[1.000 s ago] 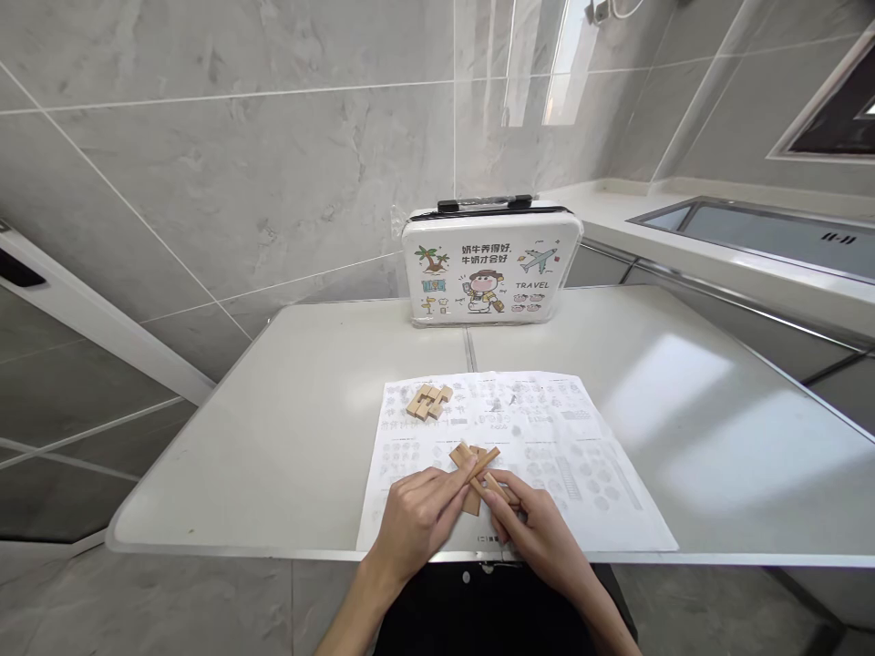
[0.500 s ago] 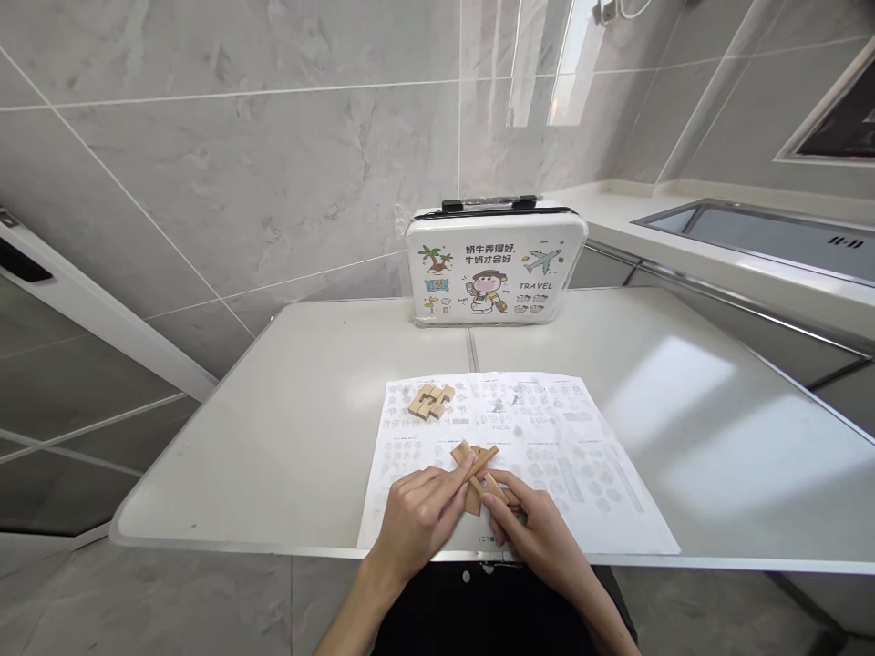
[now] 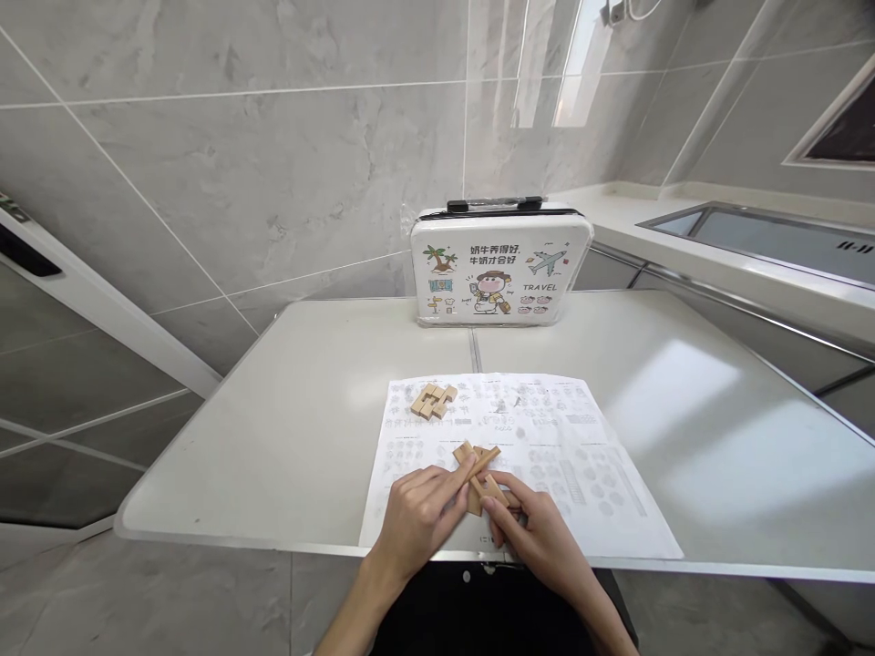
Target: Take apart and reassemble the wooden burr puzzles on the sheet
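Observation:
Between my hands, over the near part of a printed sheet (image 3: 547, 510), is a cluster of flat, notched wooden puzzle pieces (image 3: 487, 456) crossing at angles. My left hand (image 3: 420, 510) is closed on the cluster's left side, its index finger pressing down on a crossing piece. From the right, my right hand (image 3: 530, 519) pinches a notched piece (image 3: 497, 492) between thumb and fingers. How the pieces interlock is partly hidden by my fingers. Farther back on the sheet's left lies a group of notched wooden blocks (image 3: 433, 401), touching each other.
The sheet lies on a white folding table (image 3: 287, 437) with a centre seam. At its back stands a white cartoon-printed case (image 3: 502, 273) with a black handle, wrapped in clear plastic. A counter (image 3: 725, 246) runs along the right, and a grey tiled wall (image 3: 273, 182) rises behind.
The view has shifted slightly. Both hands keep nearly the same hold on the wooden pieces, with only a small movement of the right fingers on the notched piece.

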